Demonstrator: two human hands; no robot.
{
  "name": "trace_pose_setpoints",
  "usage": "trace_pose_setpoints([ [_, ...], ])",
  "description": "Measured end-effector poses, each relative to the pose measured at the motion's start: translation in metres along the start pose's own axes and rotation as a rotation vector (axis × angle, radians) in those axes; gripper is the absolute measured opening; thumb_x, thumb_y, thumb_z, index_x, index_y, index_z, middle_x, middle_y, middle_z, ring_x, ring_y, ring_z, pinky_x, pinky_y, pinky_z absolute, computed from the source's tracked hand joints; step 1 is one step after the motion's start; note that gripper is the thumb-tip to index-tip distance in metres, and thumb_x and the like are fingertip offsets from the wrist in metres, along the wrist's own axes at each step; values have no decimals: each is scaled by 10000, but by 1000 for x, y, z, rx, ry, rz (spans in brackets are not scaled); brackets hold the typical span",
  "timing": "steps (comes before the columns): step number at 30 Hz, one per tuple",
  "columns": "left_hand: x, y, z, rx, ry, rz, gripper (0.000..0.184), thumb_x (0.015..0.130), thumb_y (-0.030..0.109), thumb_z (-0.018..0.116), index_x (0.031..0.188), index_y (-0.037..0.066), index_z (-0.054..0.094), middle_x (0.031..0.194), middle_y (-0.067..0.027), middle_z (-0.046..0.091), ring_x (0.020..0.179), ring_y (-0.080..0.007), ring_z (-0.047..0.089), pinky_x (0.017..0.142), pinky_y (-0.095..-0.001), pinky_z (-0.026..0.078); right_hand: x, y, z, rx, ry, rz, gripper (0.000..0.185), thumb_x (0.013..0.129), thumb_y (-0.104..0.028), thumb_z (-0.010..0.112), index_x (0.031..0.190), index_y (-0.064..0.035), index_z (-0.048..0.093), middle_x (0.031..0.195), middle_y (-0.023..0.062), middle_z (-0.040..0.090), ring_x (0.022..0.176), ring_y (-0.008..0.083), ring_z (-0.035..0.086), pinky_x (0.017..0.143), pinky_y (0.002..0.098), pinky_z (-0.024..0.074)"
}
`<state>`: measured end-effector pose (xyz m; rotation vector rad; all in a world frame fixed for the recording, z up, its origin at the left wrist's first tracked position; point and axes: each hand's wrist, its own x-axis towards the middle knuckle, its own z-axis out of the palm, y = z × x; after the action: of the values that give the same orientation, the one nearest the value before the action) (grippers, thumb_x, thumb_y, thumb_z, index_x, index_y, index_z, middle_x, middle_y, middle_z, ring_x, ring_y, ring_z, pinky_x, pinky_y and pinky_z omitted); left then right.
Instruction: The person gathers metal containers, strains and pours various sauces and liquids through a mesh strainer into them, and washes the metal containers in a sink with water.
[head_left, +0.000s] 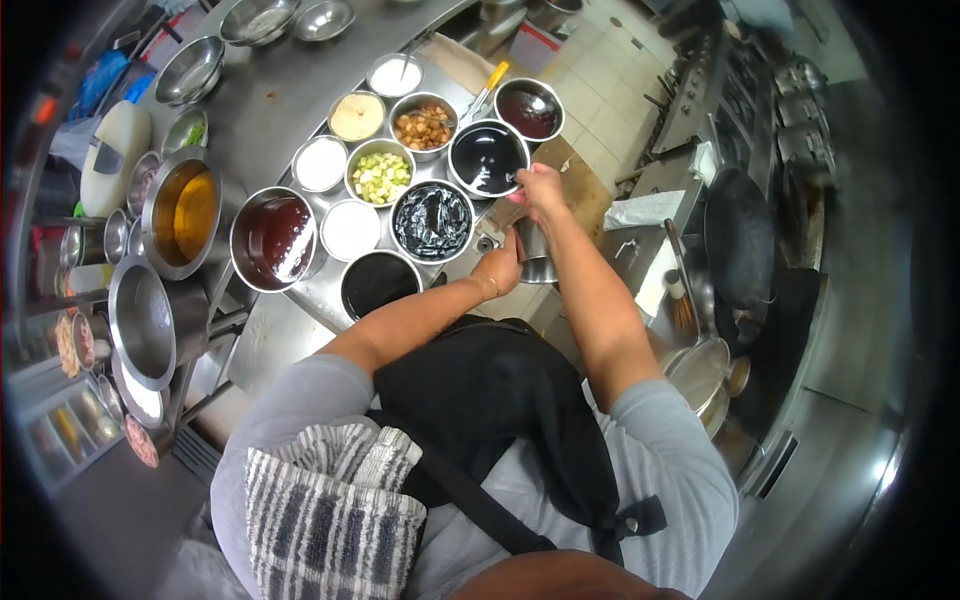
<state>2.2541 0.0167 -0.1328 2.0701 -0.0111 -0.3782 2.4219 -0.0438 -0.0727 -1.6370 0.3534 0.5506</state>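
My right hand (541, 192) is closed on the near right rim of a steel pot of glossy dark sauce (487, 157). Lower down, my left hand (497, 267) is against a small steel container (533, 241), its fingers partly hidden and seemingly closed on the side. Beside my left forearm stand a pot with a black, wrinkled-looking content (432, 222) and another dark-filled pot (380, 284). Farther left are a pot of diced pale green vegetable (380, 178) and a pot of browned cubes (424, 127).
White-filled pots (350, 230) and a reddish-brown liquid pot (275, 240) share the steel counter. A yellow-handled utensil (497, 75) lies behind. Large steel pots, one with amber liquid (195, 213), line the left. To the right are a dark wok (740, 225) and the stove (700, 90).
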Motion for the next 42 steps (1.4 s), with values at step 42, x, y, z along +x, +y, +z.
trace_pose_setpoints([
  [42, 116, 39, -44, -1815, 748, -531, 314, 942, 68, 379, 1208, -3, 530, 897, -144, 667, 709, -205, 682, 590, -310, 590, -510, 43, -341, 274, 848, -60, 51, 906, -43, 619, 887, -79, 589, 695, -7, 589, 459, 93, 565, 377, 187, 429],
])
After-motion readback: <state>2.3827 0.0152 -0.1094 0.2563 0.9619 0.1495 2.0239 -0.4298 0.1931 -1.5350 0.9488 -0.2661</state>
